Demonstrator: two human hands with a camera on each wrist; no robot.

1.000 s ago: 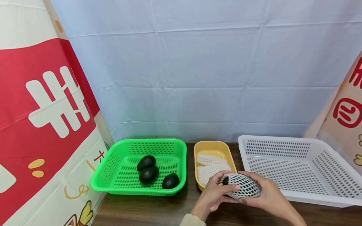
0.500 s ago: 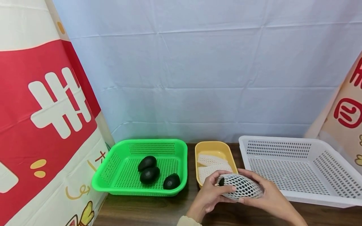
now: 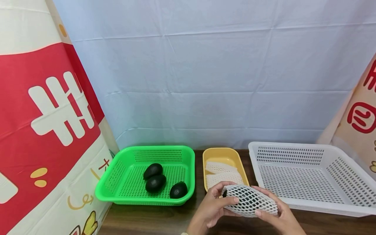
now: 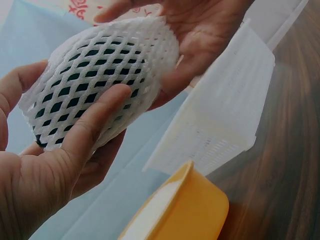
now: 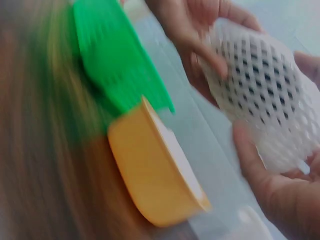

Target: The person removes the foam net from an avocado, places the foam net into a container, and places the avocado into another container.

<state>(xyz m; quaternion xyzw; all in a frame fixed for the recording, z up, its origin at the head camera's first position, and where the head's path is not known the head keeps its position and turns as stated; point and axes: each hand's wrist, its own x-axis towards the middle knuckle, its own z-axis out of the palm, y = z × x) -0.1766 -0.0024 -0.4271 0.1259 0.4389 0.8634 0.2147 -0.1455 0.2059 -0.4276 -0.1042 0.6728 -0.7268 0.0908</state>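
Observation:
A dark avocado (image 3: 225, 193) sits inside a white foam net sleeve (image 3: 249, 200), held between both hands above the table's front. Most of the fruit shows only as dark diamonds through the mesh, with a bit of its left end peeking out. My left hand (image 3: 209, 206) grips the left end, thumb across the front and fingers behind. At the other end my right hand (image 3: 277, 212) holds the loose end of the net, its thumb in front. In the left wrist view the netting (image 4: 100, 75) is stretched over the fruit and slack toward the right hand.
Three dark avocados (image 3: 155, 183) lie in a green basket (image 3: 101, 192) on the left. Behind the hands, a yellow tub (image 3: 221, 152) contains more white foam nets (image 3: 221, 178). A white basket (image 3: 293, 147) stands on the right. A pale cloth hangs behind the wooden table (image 3: 141, 218).
Both hands have come slightly down toward the front edge with the avocado. The net has slid further over the fruit's left end, and less dark skin shows there.

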